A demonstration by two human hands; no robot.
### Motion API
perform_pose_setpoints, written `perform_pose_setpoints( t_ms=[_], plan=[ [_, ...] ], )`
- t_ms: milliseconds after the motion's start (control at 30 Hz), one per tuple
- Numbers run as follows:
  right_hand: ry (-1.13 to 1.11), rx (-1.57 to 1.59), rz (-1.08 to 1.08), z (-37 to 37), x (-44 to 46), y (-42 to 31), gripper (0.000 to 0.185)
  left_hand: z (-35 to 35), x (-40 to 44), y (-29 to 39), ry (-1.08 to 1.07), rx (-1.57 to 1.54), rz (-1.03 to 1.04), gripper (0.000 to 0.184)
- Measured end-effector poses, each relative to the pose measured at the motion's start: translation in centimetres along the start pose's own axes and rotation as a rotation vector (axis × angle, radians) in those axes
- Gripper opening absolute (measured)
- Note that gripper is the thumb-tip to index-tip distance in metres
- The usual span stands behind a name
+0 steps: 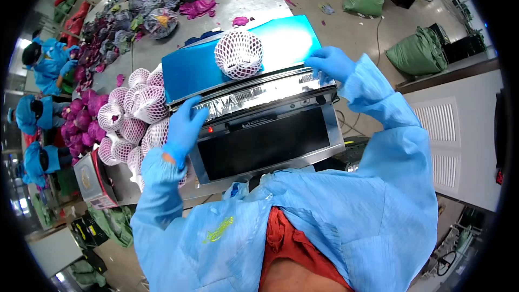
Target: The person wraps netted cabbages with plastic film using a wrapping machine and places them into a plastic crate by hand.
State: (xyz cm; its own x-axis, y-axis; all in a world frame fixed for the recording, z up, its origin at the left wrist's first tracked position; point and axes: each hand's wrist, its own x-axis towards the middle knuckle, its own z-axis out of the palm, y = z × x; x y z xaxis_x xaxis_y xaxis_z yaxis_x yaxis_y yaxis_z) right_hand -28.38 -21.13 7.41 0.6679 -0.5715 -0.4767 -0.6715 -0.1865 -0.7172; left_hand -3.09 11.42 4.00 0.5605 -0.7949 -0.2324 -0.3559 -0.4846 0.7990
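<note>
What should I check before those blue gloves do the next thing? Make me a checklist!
1. Round thing in the white net sits on the shiny blue surface: ok.
2. Both hands gloved: ok, blue gloves on the left hand and the right hand.
3. Right hand at the far right end of the shiny strip: ok, it is beside it.
4. Left hand gripping the strip: cannot tell; it is near the left end, but its grip is unclear.
5. Red light on the machine lit: ok, though its meaning isn't shown.
</note>
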Motion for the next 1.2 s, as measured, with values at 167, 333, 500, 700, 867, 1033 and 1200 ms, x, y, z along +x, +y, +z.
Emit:
perform_pose_setpoints(
  t_ms=[167,333,500,700,867,1033,1200],
  plan=[
    [-0.061,-0.056,0.303,0.3,-1.9,3.7,0.037,-1.4,-2.7,-4.7,-0.043,0.236,-0.2,0.061],
    [-0.143,0.417,0.481,3.5,0.1,4.0,0.036,-1.9,-0.6,-2.8,-0.197,-0.481,-0.512,0.035],
    [-0.138,0.568,0.587,4.4,2.1,4.1,0.03,-1.2,1.2,-2.4,-0.167,-0.606,-0.627,0.025],
    [-0.161,0.67,0.603,5.0,4.4,7.0,0.026,0.4,2.9,-2.1,-0.149,-0.618,-0.673,0.028],
    [-0.027,0.521,0.55,6.3,2.4,2.6,0.018,1.2,3.7,-2.3,-0.149,-0.7,-0.679,0.022],
    [-0.032,0.565,0.476,5.1,1.5,2.9,0.018,0.0,2.7,-2.0,-0.186,-0.878,-0.676,0.015],
    [-0.063,0.725,0.184,1.8,-4.8,-0.2,0.018,-4.9,-1.5,2.7,-0.151,-0.652,-0.35,0.017]
  ],
)
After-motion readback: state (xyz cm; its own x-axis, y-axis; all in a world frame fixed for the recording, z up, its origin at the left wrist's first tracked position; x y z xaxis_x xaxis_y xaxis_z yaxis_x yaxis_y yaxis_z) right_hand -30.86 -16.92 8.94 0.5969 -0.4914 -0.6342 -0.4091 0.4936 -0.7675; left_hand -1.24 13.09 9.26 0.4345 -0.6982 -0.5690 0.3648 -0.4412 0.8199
